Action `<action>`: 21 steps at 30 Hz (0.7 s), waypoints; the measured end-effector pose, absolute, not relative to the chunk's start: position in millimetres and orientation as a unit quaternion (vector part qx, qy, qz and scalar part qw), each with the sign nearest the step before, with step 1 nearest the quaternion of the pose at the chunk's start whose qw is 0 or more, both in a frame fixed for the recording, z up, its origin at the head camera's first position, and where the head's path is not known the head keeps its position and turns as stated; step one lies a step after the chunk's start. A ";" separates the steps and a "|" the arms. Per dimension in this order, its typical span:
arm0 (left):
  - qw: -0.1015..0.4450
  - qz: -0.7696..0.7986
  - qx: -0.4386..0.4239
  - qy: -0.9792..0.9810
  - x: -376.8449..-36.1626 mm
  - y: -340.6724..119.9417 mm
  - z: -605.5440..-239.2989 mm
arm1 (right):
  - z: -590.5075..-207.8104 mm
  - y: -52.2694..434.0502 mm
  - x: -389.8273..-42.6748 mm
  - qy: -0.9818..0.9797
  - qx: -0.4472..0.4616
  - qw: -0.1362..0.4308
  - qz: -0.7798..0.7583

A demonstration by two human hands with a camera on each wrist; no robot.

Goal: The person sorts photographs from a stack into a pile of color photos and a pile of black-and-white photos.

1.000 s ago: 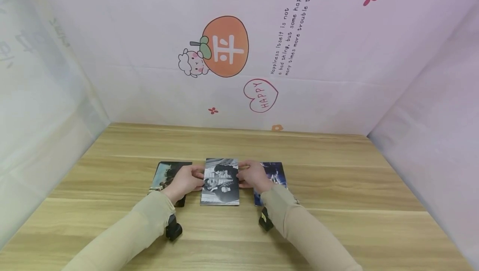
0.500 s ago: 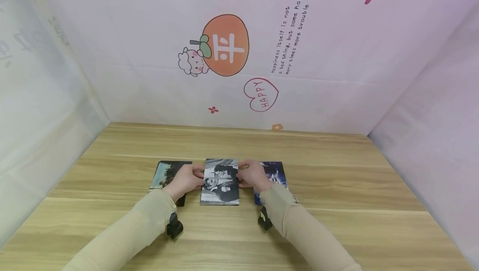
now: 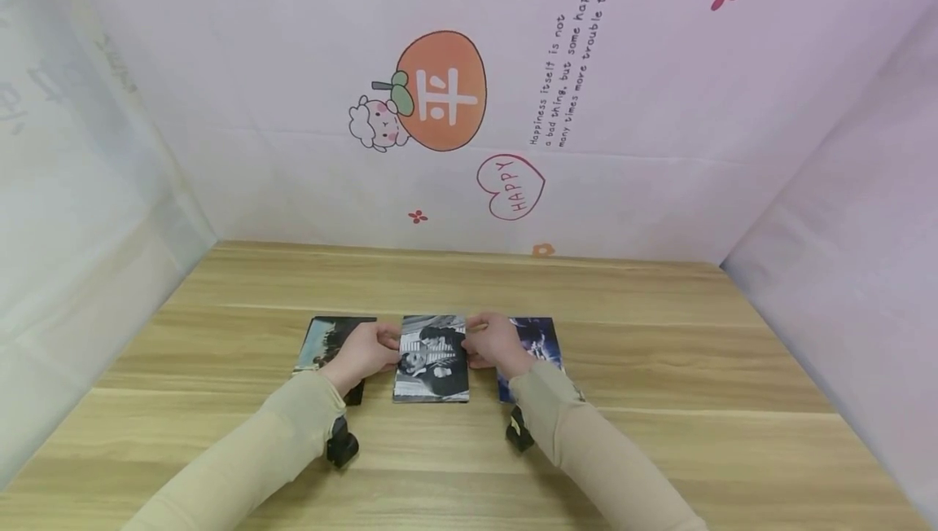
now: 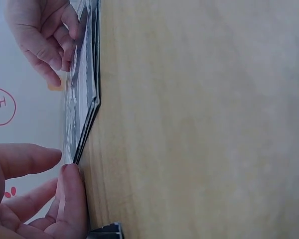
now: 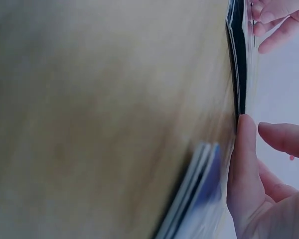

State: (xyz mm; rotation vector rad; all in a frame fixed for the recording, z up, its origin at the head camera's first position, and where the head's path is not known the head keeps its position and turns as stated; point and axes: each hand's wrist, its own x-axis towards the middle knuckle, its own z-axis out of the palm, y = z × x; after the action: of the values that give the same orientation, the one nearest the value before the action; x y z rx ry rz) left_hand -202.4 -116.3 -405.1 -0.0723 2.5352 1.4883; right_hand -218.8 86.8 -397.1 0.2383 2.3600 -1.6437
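So there's a wooden counter [image 3: 659, 352] boxed in by a pale pink backdrop [image 3: 659, 148] with cartoon prints, and three little stacks of photo cards sit in a row about mid-counter, a bit toward the near edge. The middle one is a black-and-white photo stack [image 3: 431, 358], and both hands are on it. The left hand [image 3: 364, 356] has its fingertips curled against the stack's left edge, and the left wrist view shows a fingertip [image 4: 72, 194] pressed right at the bottom of that edge with the thumb above it, so that grip is pinching the stack's side. The right hand [image 3: 495, 344] does the same on the right edge; in the right wrist view its finger [image 5: 244, 164] sits flat against the card edges, with the other fingers loosely bent next to it. The stack lies flat on the counter, though the top card looks slightly lifted in the wrist views. Left of it, half under the left hand, is a dark scenic photo stack [image 3: 326, 340], and on the right, partly under the right wrist, there's a blue photo stack [image 3: 538, 340]. Both sleeves are beige.
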 end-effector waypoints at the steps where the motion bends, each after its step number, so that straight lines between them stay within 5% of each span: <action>1: 0.101 0.505 -0.025 0.857 -202.4 -116.3 -405.0 | -396.2 87.1 -218.2 0.812 0.079 0.129 -0.564; 21: 0.049 0.476 0.013 0.878 -187.6 -106.2 -393.1 | -375.7 122.9 -198.5 0.769 0.007 0.142 -0.623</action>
State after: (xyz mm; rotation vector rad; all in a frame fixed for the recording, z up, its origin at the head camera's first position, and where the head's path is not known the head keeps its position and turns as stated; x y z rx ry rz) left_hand -187.6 -106.2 -393.1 0.0387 2.6760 1.4490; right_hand -198.5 122.9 -375.7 0.0208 2.2205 -1.7975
